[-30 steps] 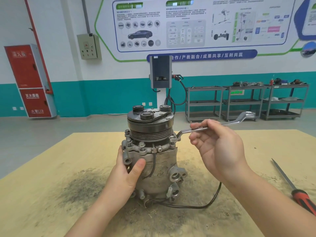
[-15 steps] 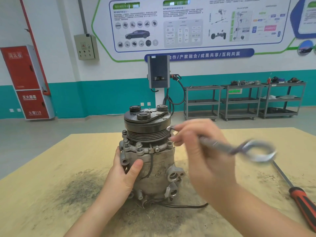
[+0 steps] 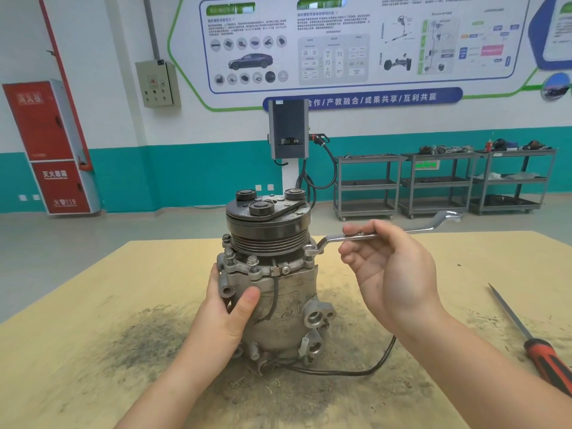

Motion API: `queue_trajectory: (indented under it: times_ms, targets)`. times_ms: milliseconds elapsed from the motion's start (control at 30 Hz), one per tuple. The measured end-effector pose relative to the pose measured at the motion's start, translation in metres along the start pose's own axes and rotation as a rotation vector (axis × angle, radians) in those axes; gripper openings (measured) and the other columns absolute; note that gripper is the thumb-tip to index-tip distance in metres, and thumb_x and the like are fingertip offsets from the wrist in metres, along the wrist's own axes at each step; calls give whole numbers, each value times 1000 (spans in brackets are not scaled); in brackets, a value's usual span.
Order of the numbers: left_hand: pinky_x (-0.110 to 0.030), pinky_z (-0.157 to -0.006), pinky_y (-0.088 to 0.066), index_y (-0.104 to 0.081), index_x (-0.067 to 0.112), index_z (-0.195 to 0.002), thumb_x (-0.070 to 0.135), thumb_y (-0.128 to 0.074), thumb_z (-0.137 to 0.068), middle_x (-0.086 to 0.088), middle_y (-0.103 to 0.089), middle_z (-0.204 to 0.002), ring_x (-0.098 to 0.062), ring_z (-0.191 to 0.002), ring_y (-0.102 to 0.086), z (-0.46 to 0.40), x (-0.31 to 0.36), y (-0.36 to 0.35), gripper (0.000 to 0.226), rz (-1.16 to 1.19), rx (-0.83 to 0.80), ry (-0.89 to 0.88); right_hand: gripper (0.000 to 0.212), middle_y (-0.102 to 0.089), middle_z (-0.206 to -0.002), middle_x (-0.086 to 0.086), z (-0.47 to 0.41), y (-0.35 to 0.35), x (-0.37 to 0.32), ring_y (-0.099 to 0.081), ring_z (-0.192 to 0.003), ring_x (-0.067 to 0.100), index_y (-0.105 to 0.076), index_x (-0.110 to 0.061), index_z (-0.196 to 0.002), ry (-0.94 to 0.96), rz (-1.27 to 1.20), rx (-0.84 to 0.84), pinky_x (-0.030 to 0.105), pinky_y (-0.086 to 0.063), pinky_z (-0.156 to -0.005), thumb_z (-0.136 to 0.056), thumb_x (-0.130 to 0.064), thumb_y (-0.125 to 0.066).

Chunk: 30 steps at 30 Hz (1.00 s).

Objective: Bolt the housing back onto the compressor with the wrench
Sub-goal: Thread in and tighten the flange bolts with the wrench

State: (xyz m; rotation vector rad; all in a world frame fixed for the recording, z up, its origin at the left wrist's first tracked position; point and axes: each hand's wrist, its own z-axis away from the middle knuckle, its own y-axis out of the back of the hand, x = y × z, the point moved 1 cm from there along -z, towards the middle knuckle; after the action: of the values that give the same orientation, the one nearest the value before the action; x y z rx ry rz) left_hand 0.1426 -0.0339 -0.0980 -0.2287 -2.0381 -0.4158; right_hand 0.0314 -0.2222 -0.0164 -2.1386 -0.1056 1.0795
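Observation:
A grey metal compressor [image 3: 288, 308] stands upright on the wooden table [image 3: 93, 335], its dark pulley and clutch plate on top. The housing flange [image 3: 263, 267] under the pulley carries several bolts. My left hand [image 3: 226, 311] grips the compressor body on its left side, thumb across the front. My right hand [image 3: 390, 270] holds the shaft of a silver wrench [image 3: 353, 237]. The wrench's ring end sits over a bolt [image 3: 310, 249] on the right side of the flange. Its open-ended jaw points away to the right.
A red-handled screwdriver [image 3: 538, 351] lies on the table at the right. A black cable [image 3: 356, 370] runs from the compressor's base across the table under my right arm. Dark grime stains the wood to the left. Grey shelf carts [image 3: 439, 184] stand by the far wall.
My right hand swung the wrench off the bolt toward me half a second ago. It has now brought the ring end back onto the right-side bolt. My left hand has kept its grip.

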Motion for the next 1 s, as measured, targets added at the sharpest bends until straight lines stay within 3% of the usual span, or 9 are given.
queue_trajectory:
  times_ms: [100,200,333,433,533,667,767,900,1000]
  targets:
    - [-1,-79,-44,-31,28,-150,96,-56,-53,37,-60,-120,15,-109,-58,0,-1,0,122,-3,-2,-4,36,-68,-77,8,13,7,16,-65,-63,25,-69,-23,-69,356,187,-84,31,-52,-58,-94,-17,-43]
    - [-11,-86,-49,-33,30,-148,96,-56,-55,34,-62,-120,12,-109,-59,0,-4,0,117,-17,6,-7,18,-64,-86,3,33,6,27,-64,-88,15,-62,-16,-82,829,661,-379,25,-52,-76,-89,-13,-46]
    - [-28,-86,-52,-38,34,-142,93,-58,-60,25,-67,-118,5,-102,-65,-1,-8,0,103,-26,33,-24,35,-64,-88,12,51,-6,32,-59,-74,16,-62,-1,-73,1067,1011,-692,18,-49,-66,-99,-21,-50]
    - [-51,-90,-53,-36,39,-142,87,-64,-63,14,-69,-120,-13,-99,-69,0,-8,-1,97,11,21,23,33,-68,-86,3,54,-17,22,-64,-77,9,-64,-8,-81,912,862,-582,16,-52,-67,-101,-29,-49]
    - [-34,-95,-50,-33,32,-147,94,-58,-57,26,-64,-123,1,-109,-64,0,-5,0,112,-4,7,-3,22,-68,-73,3,40,-24,-2,-66,-59,13,-58,-28,-86,582,569,-290,22,-51,-51,-99,-38,-45]
    - [-30,-100,-47,-30,31,-150,97,-56,-52,31,-61,-123,9,-112,-60,1,1,0,121,-8,-4,12,14,-69,-66,12,13,-15,-19,-60,-45,23,-43,-14,-94,229,343,-76,26,-45,-42,-103,-25,-41]
    - [-33,-104,-47,-31,30,-150,97,-58,-49,28,-63,-124,6,-114,-60,2,3,-1,124,0,1,29,11,-70,-67,14,0,-9,-16,-59,-44,22,-42,-11,-99,17,191,-43,24,-45,-41,-101,-19,-49]
    - [-33,-104,-47,-32,30,-149,98,-57,-48,26,-63,-124,6,-115,-59,2,4,-1,124,-2,3,31,47,-73,-72,13,-9,-7,-19,-62,-46,14,-49,-3,-107,-126,130,-33,19,-50,-43,-78,-35,-65]
    - [-30,-101,-47,-32,30,-149,97,-57,-49,28,-63,-123,6,-114,-60,2,5,-1,122,0,-4,26,51,-73,-73,13,-10,-7,-19,-62,-48,14,-48,-2,-110,-181,74,-47,19,-53,-48,-75,-34,-65]
